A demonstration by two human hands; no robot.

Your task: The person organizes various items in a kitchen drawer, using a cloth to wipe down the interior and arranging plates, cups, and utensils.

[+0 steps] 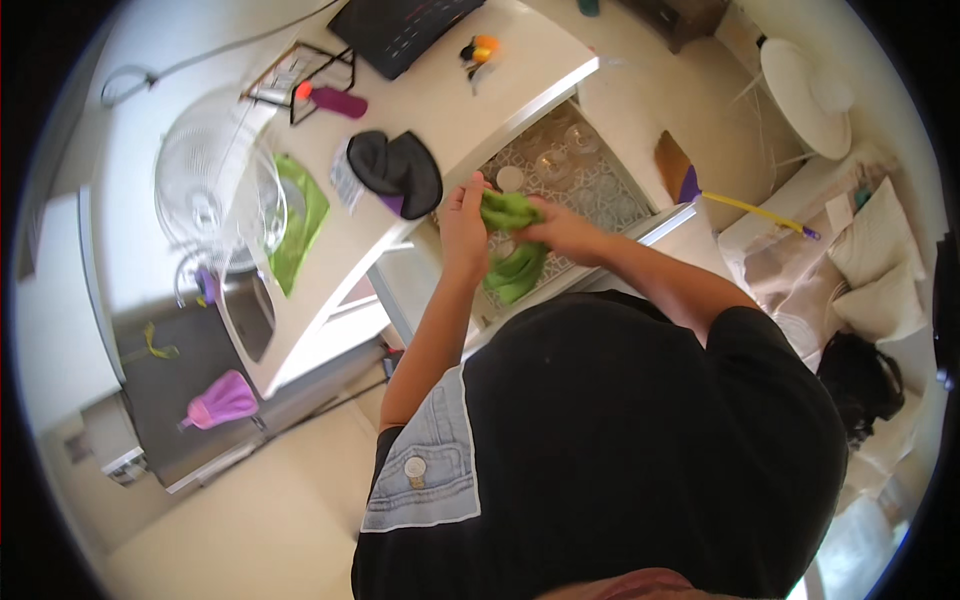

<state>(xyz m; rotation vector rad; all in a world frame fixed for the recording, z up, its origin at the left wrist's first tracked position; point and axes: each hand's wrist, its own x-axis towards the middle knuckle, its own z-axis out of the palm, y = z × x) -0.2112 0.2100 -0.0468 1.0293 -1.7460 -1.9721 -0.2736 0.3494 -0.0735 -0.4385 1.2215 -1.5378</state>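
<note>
In the head view a crumpled green cloth [519, 276] hangs between my two hands. My left hand [463, 225] grips its upper left part, thumb pointing up. My right hand [568, 231] holds its right side, and the fingers partly disappear behind the folds. Below the cloth is an open drawer [641, 225] with a patterned liner. Several clear glass pieces [553, 166] stand in it, along with a pale round item [509, 178]. Cloth and arms hide part of the drawer.
On the white countertop [420, 105] are a black folded fabric item [397, 169], a wire-grille fan [217, 180], a green sheet [300, 217], a purple bottle [339, 102] and a black cooktop [405, 34]. A broom [750, 211] lies to the right, near pale cushions [874, 240].
</note>
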